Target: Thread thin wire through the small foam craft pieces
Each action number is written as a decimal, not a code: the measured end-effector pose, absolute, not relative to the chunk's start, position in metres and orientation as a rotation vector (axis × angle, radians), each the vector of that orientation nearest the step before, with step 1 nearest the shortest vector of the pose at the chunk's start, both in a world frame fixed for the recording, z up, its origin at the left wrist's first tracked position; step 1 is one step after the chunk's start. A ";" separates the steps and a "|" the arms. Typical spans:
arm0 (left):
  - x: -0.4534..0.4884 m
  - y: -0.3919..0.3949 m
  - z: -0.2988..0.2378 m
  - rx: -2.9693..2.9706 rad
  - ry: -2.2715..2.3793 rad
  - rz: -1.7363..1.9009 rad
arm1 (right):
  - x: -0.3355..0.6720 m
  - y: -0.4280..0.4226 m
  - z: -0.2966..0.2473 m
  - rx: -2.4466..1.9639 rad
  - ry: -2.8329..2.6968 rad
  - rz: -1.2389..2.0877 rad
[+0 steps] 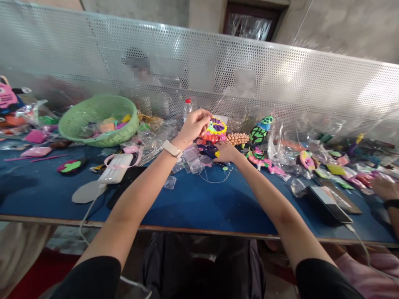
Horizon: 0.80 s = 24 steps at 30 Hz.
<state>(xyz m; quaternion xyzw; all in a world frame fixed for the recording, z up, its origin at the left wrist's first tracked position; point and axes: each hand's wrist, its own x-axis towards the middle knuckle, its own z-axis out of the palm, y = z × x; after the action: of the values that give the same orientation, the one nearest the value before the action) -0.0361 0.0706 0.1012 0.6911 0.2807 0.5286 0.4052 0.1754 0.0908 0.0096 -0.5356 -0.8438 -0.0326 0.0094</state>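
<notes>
Lying beside right grip: navy piece

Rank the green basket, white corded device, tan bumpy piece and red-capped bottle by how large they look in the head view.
1. Green basket, clearly largest
2. White corded device
3. Tan bumpy piece and red-capped bottle: unranked; they look close, and the left hand seems to hide part of the bottle

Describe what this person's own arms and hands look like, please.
Both arms are a person's, with short black sleeves that end above the elbows. The left hand and right hand wear no gloves. A pale wristband with a smooth, rounded, oblong front circles the left wrist; the right wrist shows nothing worn. I can't make out any markings on the band.
</notes>
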 end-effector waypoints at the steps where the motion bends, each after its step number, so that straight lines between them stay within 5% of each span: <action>1: -0.037 0.070 0.101 1.742 0.717 1.325 | 0.171 0.091 0.010 -1.694 -2.616 -0.104; 15: -0.042 0.073 0.102 1.562 0.802 1.440 | 0.174 0.089 0.032 -1.663 -2.535 -0.282; 24: -0.067 0.106 0.108 1.344 0.773 1.994 | 0.217 0.082 0.074 -1.443 -2.487 -0.155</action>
<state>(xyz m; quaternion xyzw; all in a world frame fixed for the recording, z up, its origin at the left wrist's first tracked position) -0.0671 0.1060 0.1080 0.5071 0.2915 0.7524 0.3030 0.2172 0.0817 0.0743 -0.4969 -0.8562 -0.0533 0.1306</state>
